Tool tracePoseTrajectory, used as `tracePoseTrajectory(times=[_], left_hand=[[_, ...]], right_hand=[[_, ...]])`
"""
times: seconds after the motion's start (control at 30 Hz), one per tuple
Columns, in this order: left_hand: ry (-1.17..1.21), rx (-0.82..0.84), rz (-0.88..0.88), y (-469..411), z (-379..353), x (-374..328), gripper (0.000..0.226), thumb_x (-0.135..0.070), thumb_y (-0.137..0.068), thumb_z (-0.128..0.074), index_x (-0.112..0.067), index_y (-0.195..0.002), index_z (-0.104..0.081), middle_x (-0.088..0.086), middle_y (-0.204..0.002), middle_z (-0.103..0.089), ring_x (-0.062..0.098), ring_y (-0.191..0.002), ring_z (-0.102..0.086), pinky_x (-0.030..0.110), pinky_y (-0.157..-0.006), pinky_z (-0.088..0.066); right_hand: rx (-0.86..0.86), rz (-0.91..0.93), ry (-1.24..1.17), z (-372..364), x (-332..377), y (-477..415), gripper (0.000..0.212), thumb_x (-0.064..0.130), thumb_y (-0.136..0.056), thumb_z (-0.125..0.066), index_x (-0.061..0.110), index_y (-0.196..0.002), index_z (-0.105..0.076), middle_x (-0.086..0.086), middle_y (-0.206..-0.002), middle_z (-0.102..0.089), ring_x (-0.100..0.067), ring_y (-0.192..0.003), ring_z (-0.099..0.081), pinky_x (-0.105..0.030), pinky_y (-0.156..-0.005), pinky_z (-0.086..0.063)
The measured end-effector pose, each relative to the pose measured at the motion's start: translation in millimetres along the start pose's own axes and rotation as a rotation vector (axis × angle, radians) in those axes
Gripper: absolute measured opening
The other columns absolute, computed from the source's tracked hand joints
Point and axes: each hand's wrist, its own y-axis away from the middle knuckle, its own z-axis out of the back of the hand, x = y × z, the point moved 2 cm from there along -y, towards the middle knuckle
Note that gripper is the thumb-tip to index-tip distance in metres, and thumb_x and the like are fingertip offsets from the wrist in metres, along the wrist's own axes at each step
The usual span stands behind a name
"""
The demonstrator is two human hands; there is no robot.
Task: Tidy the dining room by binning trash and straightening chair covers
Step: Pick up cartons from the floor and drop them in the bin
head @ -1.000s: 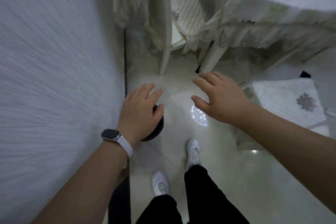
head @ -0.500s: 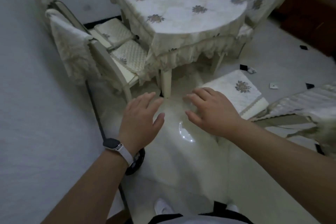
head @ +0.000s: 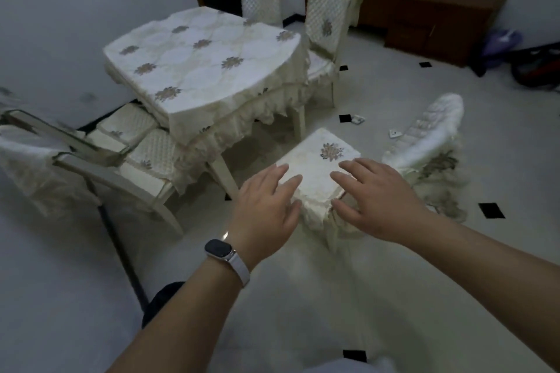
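Observation:
My left hand (head: 266, 209), with a watch on its wrist, and my right hand (head: 375, 200) are both held out in front of me, fingers spread and holding nothing. Beyond them stands a chair with a cream flower-print seat cover (head: 318, 160) and a quilted back cover (head: 427, 139). Small scraps of trash (head: 357, 120) (head: 394, 133) lie on the white floor past that chair. A black round bin (head: 160, 300) shows partly behind my left forearm.
A dining table (head: 206, 70) under a cream cloth stands at the left by the wall. Two covered chairs (head: 33, 160) sit at its left side, two more (head: 330, 15) at the far side. A brown cabinet (head: 442, 24) and bags (head: 533, 63) line the back right.
My view has risen from the floor and bin at my feet to the whole room. Both hands stayed open and now hover before the nearest chair's seat.

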Motion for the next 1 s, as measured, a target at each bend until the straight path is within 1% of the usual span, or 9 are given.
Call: tracePoseTrajectory(times=[0.1,0.2,0.33,0.47,0.67,0.77,0.87,0.93,1.0], left_hand=[[-0.021,0.002,-0.065,-34,-19,-47,0.041,-0.036,-0.091,-0.051,-0.018,-0.125,-0.065,0.010,-0.135,-0.060,0.032,-0.127,-0.053,0.046,-0.100,-0.043],[-0.044,-0.004,-0.127,-68,-37,-89,0.042,-0.037,-0.091,-0.051,-0.018,-0.125,-0.065,0.010,-0.134,-0.060,0.033,-0.126,-0.053,0.047,-0.099,-0.044],[-0.049,-0.023,-0.212,-105,-61,-142,0.039,-0.036,-0.092,-0.052,-0.017,-0.123,-0.067,0.009,-0.132,-0.062,0.032,-0.124,-0.055,0.045,-0.098,-0.042],[-0.057,-0.008,-0.298,-143,-85,-180,0.040,-0.035,-0.090,-0.052,-0.017,-0.122,-0.068,0.007,-0.130,-0.064,0.031,-0.122,-0.056,0.043,-0.099,-0.038],[-0.009,0.020,-0.370,-205,-132,-211,0.037,-0.033,-0.091,-0.054,-0.017,-0.123,-0.066,0.006,-0.130,-0.063,0.030,-0.123,-0.056,0.044,-0.100,-0.041],[0.017,0.055,-0.398,-243,-164,-215,0.037,-0.031,-0.092,-0.055,-0.017,-0.124,-0.065,0.007,-0.132,-0.062,0.031,-0.123,-0.055,0.046,-0.099,-0.045],[0.056,0.049,-0.418,-291,-195,-213,0.036,-0.029,-0.092,-0.058,-0.016,-0.124,-0.065,0.007,-0.132,-0.062,0.032,-0.123,-0.056,0.047,-0.097,-0.045],[0.077,0.035,-0.433,-326,-214,-214,0.033,-0.028,-0.092,-0.059,-0.015,-0.121,-0.066,0.008,-0.130,-0.063,0.032,-0.121,-0.057,0.046,-0.095,-0.045],[0.078,0.046,-0.422,-361,-231,-219,0.034,-0.029,-0.091,-0.056,-0.016,-0.121,-0.067,0.008,-0.130,-0.063,0.032,-0.122,-0.055,0.044,-0.097,-0.041]], right_hand=[[-0.052,-0.041,-0.002,19,-52,26,0.053,0.049,-0.087,-0.047,0.012,-0.119,-0.068,-0.010,-0.123,-0.065,-0.033,-0.114,-0.059,-0.043,-0.088,-0.049],[-0.049,-0.085,-0.008,35,-103,50,0.052,0.049,-0.090,-0.047,0.013,-0.121,-0.066,-0.010,-0.125,-0.064,-0.033,-0.115,-0.058,-0.044,-0.091,-0.048],[-0.059,-0.161,0.007,53,-162,80,0.053,0.050,-0.090,-0.044,0.014,-0.122,-0.066,-0.010,-0.127,-0.063,-0.031,-0.117,-0.057,-0.044,-0.093,-0.046],[-0.067,-0.235,0.013,63,-214,97,0.051,0.049,-0.090,-0.045,0.014,-0.121,-0.066,-0.009,-0.126,-0.063,-0.031,-0.115,-0.057,-0.044,-0.094,-0.046],[-0.094,-0.330,0.061,59,-281,108,0.050,0.048,-0.091,-0.045,0.013,-0.118,-0.067,-0.010,-0.121,-0.065,-0.031,-0.112,-0.059,-0.041,-0.090,-0.047],[-0.074,-0.362,0.089,52,-323,102,0.050,0.047,-0.091,-0.043,0.013,-0.119,-0.067,-0.010,-0.123,-0.065,-0.030,-0.113,-0.058,-0.041,-0.090,-0.047],[-0.038,-0.402,0.112,45,-370,86,0.052,0.047,-0.091,-0.043,0.012,-0.121,-0.066,-0.011,-0.125,-0.064,-0.031,-0.114,-0.058,-0.042,-0.091,-0.048],[-0.018,-0.427,0.118,41,-400,73,0.052,0.047,-0.090,-0.044,0.012,-0.121,-0.066,-0.012,-0.124,-0.064,-0.032,-0.113,-0.059,-0.043,-0.090,-0.049],[-0.022,-0.438,0.124,41,-429,58,0.051,0.046,-0.089,-0.046,0.010,-0.119,-0.067,-0.012,-0.123,-0.065,-0.034,-0.111,-0.060,-0.044,-0.088,-0.049]])
